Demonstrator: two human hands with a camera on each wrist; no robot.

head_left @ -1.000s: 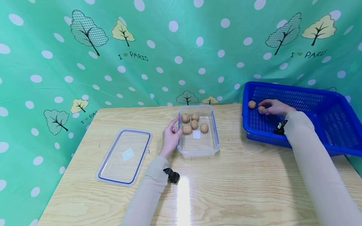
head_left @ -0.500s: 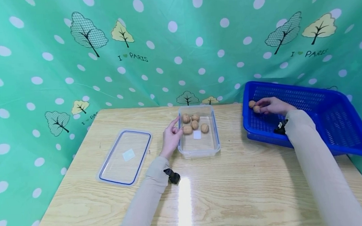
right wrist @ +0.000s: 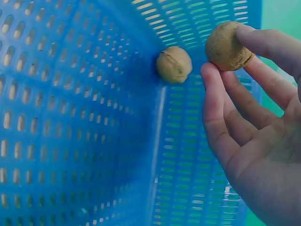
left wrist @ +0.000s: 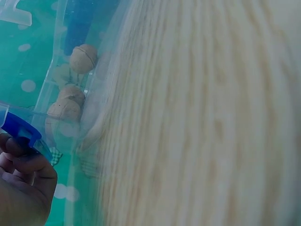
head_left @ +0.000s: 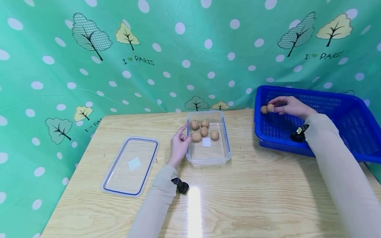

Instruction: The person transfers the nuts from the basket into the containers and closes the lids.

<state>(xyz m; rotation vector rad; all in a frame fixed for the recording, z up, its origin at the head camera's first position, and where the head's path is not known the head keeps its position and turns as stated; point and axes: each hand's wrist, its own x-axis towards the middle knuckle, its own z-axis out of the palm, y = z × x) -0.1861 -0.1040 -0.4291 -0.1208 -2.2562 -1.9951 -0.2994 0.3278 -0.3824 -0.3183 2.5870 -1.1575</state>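
Note:
My right hand (head_left: 293,107) pinches a walnut (right wrist: 229,46) between thumb and fingertips, raised inside the blue plastic basket (head_left: 375,153) near its left end. A second walnut (right wrist: 174,65) lies in the basket's corner, apart from the held one in the right wrist view. My left hand (head_left: 179,147) grips the left side of a clear plastic food container (head_left: 210,161); in the left wrist view its curled fingers (left wrist: 35,165) are at a blue side clip (left wrist: 21,127). Several walnuts (head_left: 204,131) sit in the container, mostly toward its back left.
A clear lid (head_left: 131,166) with a blue seal lies flat on the wooden table (head_left: 245,205), left of the container. A green dotted cloth (head_left: 164,38) hangs behind and to the sides. The basket overhangs the table's right edge.
My right hand has shifted a walnut leftward toward the other one in the basket, then lifted it slightly. The left hand stays at the container.

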